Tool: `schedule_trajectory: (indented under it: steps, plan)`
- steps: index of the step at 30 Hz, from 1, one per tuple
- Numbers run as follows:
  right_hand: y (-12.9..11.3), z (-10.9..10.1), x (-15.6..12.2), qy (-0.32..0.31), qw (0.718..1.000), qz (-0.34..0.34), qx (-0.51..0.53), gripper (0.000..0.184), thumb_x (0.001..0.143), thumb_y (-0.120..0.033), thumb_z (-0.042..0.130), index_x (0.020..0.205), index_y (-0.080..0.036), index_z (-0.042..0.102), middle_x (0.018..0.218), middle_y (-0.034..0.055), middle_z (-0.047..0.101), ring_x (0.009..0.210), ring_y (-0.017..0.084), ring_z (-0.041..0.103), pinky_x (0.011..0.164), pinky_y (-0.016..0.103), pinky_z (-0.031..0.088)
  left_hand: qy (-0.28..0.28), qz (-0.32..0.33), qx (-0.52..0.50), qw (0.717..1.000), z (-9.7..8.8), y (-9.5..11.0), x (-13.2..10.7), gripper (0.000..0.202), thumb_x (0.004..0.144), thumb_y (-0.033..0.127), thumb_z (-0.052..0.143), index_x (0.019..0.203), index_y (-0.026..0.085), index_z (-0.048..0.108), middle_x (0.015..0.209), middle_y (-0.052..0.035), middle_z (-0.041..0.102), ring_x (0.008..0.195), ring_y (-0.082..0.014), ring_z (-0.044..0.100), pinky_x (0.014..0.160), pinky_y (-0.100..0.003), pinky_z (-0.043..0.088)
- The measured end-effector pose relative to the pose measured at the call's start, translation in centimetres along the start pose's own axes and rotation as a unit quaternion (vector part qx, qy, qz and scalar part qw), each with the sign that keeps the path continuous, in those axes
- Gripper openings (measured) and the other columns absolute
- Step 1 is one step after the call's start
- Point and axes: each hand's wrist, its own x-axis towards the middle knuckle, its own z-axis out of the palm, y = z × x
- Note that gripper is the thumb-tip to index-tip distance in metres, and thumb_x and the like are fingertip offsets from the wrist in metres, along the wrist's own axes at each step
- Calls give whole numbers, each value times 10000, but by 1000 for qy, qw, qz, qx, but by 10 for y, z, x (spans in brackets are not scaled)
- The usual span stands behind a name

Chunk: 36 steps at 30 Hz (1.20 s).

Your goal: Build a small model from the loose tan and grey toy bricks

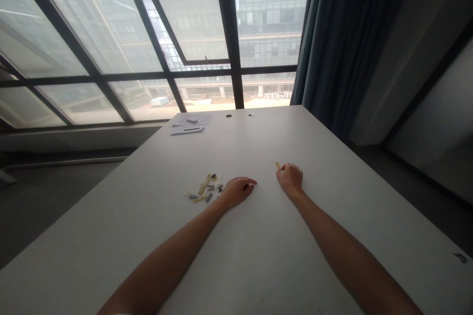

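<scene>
My right hand (291,177) is closed around one end of a small flat yellow piece (277,165), which looks like a toy building plate; its far end pokes out past the fingers. My left hand (238,192) rests on the white table with its fingers apart and slightly curled, and nothing shows in it. Just left of it lies a loose pile of small building pieces: a long yellow piece (204,184), a grey piece (209,198), a thin yellow strip (200,199), and several white and dark bits. The left wrist is close to the pile's right edge.
The white table (254,251) stretches towards the windows. Papers (186,129) with small items on them lie at the far left. Two small round fittings, one a dark disc (228,116), sit near the far edge. A dark curtain (332,49) hangs at the right.
</scene>
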Motion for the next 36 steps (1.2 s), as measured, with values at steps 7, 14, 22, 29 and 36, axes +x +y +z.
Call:
schedule_trajectory:
  steps: [7,14,22,29,36]
  plan:
    - [-1,-1,-1,7,1000,-7,-2,147,881,-291,614,912,-161,675,1005,119,694,988,255,595,839,347,366,1,-5,-1,1000,-2,3,-1,291,912,274,538,1093,270,766,969,-21,756,835,-161,656,830,-239,483]
    - [1,1,0,4,1000,-7,-4,148,886,-302,612,920,-171,670,1013,117,688,1003,254,585,852,349,363,1,-10,-4,1000,-3,5,-1,298,912,290,531,1092,268,768,1001,-24,759,872,-170,659,867,-247,486]
    - [0,-1,-1,1,1000,-9,-5,135,886,-297,611,914,-177,665,1007,108,689,998,252,586,842,345,362,3,-4,0,1000,-3,4,-1,289,913,286,536,1086,281,767,971,-15,758,844,-166,661,842,-243,485]
    - [0,-2,-1,2,1000,-15,-7,150,902,-301,599,916,-166,661,1010,124,686,1003,249,583,843,338,357,-1,-9,-2,1000,-2,3,-1,297,914,284,533,1093,266,769,976,-21,760,823,-160,654,831,-241,481]
    - [0,-2,0,-2,1000,-10,-7,140,894,-292,610,919,-171,676,1009,125,690,1002,252,583,851,344,361,9,1,-4,1000,0,1,-1,288,918,292,536,1088,280,767,977,-11,761,855,-164,665,841,-239,483]
